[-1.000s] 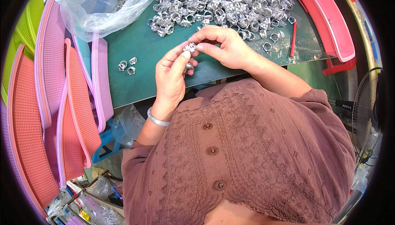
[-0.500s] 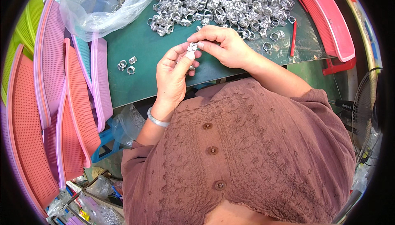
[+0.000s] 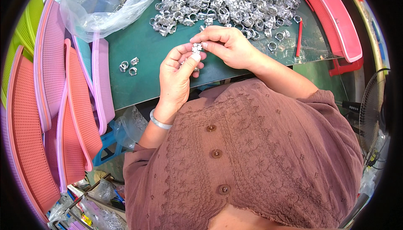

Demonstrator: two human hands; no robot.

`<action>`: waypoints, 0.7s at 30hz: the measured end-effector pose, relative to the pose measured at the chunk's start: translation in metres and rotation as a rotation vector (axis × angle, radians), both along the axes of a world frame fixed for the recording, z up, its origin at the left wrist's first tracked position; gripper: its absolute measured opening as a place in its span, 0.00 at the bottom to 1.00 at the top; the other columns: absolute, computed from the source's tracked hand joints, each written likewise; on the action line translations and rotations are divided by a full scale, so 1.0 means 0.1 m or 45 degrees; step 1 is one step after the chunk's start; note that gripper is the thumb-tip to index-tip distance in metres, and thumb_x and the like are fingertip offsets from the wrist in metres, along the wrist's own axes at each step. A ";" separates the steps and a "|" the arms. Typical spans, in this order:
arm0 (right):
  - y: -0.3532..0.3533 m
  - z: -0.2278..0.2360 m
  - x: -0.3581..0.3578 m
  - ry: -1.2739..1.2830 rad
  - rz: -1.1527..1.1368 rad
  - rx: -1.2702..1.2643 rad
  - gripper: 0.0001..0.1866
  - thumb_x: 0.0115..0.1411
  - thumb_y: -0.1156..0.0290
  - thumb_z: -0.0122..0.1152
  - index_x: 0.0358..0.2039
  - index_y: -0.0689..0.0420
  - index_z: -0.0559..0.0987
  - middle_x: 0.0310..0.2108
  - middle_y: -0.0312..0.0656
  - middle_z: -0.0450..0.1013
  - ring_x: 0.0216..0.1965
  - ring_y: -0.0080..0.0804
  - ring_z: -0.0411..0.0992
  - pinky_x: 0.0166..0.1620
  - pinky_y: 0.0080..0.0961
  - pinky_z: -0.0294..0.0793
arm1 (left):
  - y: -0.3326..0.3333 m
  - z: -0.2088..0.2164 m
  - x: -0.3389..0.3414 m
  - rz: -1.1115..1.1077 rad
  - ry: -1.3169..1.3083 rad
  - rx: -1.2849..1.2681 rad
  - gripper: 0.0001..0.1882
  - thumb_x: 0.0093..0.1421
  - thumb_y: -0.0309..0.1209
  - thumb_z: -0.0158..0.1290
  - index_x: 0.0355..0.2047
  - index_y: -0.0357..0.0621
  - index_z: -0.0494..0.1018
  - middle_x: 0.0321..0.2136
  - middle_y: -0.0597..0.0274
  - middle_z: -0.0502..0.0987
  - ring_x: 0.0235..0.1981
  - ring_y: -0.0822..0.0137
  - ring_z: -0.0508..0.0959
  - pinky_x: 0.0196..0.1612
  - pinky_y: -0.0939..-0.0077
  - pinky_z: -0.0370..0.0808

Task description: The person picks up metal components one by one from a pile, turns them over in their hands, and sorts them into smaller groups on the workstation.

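Between thumb and fingers, my left hand (image 3: 178, 68) pinches a silvery finger ring (image 3: 197, 47) with a flower-like top, and more metal shows dimly behind those fingers. My right hand (image 3: 231, 47) meets it from the right, index finger and thumb closed at the ring's upper edge. Both hands are above the near part of the green tabletop (image 3: 142, 85). Beyond them spreads a large heap of similar silvery rings (image 3: 226, 3). A small group of rings (image 3: 133, 71) lies apart, left of my left hand.
A clear plastic bag (image 3: 100, 20) lies at the back left. Upright coral baskets (image 3: 31, 133) and purple baskets (image 3: 103, 83) crowd the left side. A red stick (image 3: 299, 39) and a pink basket (image 3: 336, 20) are on the right, with a fan (image 3: 371, 112) beyond the table edge.
Both hands hold almost the same pose around the ring. The ring's flower-like top appears slightly turned; otherwise the view has only shifted a little.
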State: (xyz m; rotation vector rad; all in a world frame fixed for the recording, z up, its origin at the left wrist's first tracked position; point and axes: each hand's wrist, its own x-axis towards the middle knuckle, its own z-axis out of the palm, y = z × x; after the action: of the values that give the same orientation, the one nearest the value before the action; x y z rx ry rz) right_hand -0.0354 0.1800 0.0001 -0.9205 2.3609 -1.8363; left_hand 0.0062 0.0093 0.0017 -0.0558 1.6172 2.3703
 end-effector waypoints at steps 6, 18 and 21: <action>0.00 -0.01 -0.02 0.028 0.010 -0.004 0.11 0.56 0.80 0.48 0.37 0.60 0.76 0.30 0.38 0.72 0.30 0.22 0.70 0.37 0.18 0.69 | 0.01 0.01 0.00 -0.001 0.013 0.000 0.13 0.55 0.26 0.53 0.41 0.40 0.68 0.31 0.62 0.76 0.26 0.78 0.73 0.25 0.90 0.66; -0.01 0.01 -0.01 -0.022 0.023 -0.029 0.11 0.56 0.81 0.48 0.37 0.61 0.76 0.29 0.38 0.72 0.28 0.21 0.70 0.34 0.17 0.69 | 0.01 0.01 -0.01 -0.017 0.015 -0.007 0.13 0.55 0.26 0.53 0.40 0.40 0.67 0.31 0.62 0.76 0.26 0.78 0.73 0.25 0.89 0.66; 0.00 0.02 -0.01 -0.005 0.029 -0.017 0.11 0.56 0.81 0.48 0.37 0.61 0.76 0.29 0.38 0.72 0.28 0.21 0.70 0.34 0.17 0.69 | 0.01 0.01 0.00 -0.017 0.018 0.003 0.13 0.55 0.26 0.53 0.41 0.40 0.67 0.31 0.62 0.76 0.26 0.78 0.73 0.25 0.88 0.66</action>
State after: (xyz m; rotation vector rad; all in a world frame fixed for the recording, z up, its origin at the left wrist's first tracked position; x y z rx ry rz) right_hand -0.0359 0.1798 0.0017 -0.9403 2.3285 -1.8466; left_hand 0.0061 0.0102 0.0029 -0.0283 1.6156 2.3680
